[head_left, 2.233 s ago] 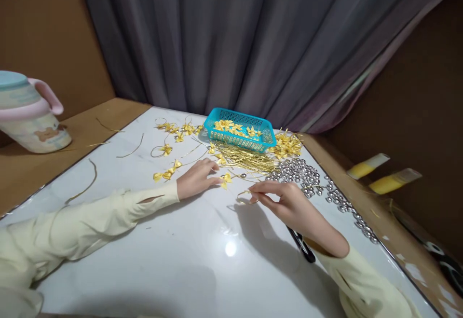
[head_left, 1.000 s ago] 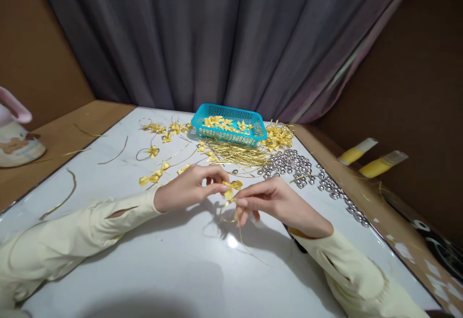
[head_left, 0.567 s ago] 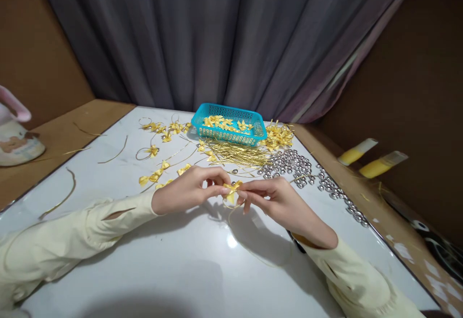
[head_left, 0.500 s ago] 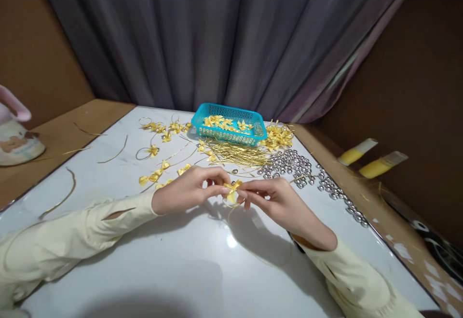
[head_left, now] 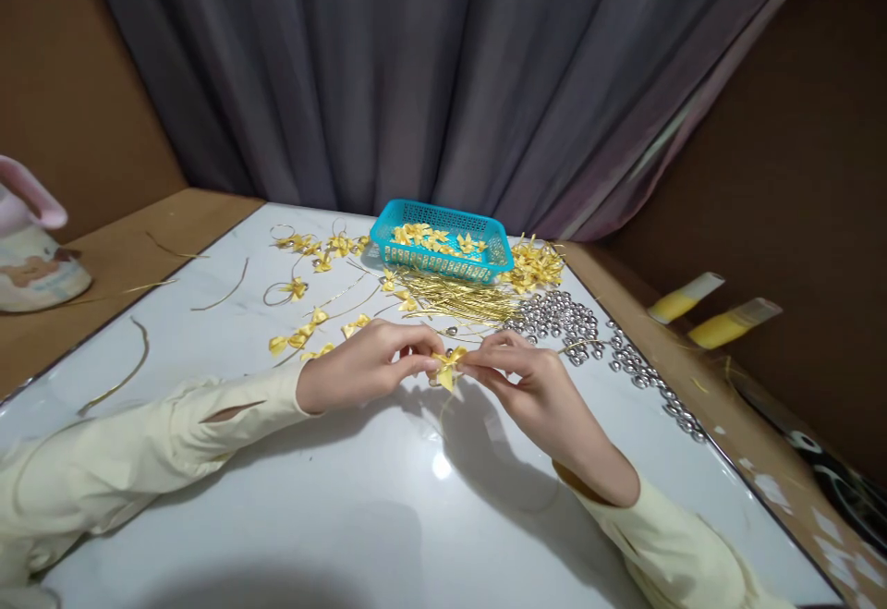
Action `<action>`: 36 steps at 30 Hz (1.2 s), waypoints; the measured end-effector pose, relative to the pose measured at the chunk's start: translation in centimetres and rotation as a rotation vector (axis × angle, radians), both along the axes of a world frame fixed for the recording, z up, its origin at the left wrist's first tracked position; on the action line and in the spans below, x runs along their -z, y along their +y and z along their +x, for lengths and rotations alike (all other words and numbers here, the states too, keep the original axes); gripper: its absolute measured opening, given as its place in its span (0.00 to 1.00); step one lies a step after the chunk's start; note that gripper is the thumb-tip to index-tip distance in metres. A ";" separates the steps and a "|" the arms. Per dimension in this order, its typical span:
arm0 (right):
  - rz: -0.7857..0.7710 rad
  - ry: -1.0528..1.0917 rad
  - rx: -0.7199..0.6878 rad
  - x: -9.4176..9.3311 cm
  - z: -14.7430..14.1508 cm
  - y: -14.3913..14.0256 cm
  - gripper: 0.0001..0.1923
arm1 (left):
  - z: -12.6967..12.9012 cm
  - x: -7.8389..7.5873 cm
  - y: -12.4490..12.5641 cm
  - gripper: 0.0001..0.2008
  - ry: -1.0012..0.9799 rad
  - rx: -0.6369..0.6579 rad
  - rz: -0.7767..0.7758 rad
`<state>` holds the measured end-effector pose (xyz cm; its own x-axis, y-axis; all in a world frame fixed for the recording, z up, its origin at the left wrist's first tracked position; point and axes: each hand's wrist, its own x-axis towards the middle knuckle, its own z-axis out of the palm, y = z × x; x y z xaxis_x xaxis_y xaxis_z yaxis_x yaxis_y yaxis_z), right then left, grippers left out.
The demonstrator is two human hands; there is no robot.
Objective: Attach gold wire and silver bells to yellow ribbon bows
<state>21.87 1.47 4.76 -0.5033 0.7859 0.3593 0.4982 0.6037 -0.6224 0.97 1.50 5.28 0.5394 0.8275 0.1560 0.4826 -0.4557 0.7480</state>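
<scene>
A small yellow ribbon bow is pinched between my two hands over the white tabletop. My left hand grips its left loop with thumb and forefinger. On the other side, my right hand pinches the right loop, fingertips close together. A silver bead sits at the top of the bow, and a thin gold cord trails below it, partly hidden by my fingers. Just beyond my hands lies a bundle of gold cords. Silver beads are heaped past my right hand.
A blue plastic basket with yellow bows stands at the back, a pile of bows beside it. Bows on cords lie at the left. A mug stands far left; two yellow-filled tubes lie at the right.
Both hands still hold the bow. My right hand's fingers have shifted slightly at its right loop, and the cord loop beneath it shows less now. The view has moved a little.
</scene>
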 end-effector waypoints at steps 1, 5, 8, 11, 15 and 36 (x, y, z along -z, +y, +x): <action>0.023 0.002 -0.011 0.1 0.0 0.1 0.10 | 0.0 0.0 0.0 0.06 0.004 0.002 0.007; 0.066 -0.011 -0.023 0.1 0.0 0.1 0.11 | 0.0 0.1 0.0 0.07 0.009 0.007 0.025; 0.065 -0.001 -0.033 0.0 -0.2 0.1 0.12 | 0.0 0.1 0.0 0.07 0.006 0.013 0.026; 0.067 0.016 -0.045 0.0 -0.3 0.0 0.11 | 0.0 0.0 0.0 0.07 0.013 0.029 0.027; 0.068 0.033 -0.063 0.0 -0.4 -0.2 0.11 | 0.0 -0.1 0.0 0.07 0.052 0.029 0.030; -0.030 0.077 -0.034 -0.4 -0.7 -0.5 0.09 | -0.1 0.6 0.0 0.06 0.041 0.005 0.169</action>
<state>21.15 1.02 5.20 -0.5019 0.7797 0.3743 0.4277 0.5999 -0.6762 0.91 1.49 4.68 0.5524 0.7886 0.2702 0.5085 -0.5756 0.6404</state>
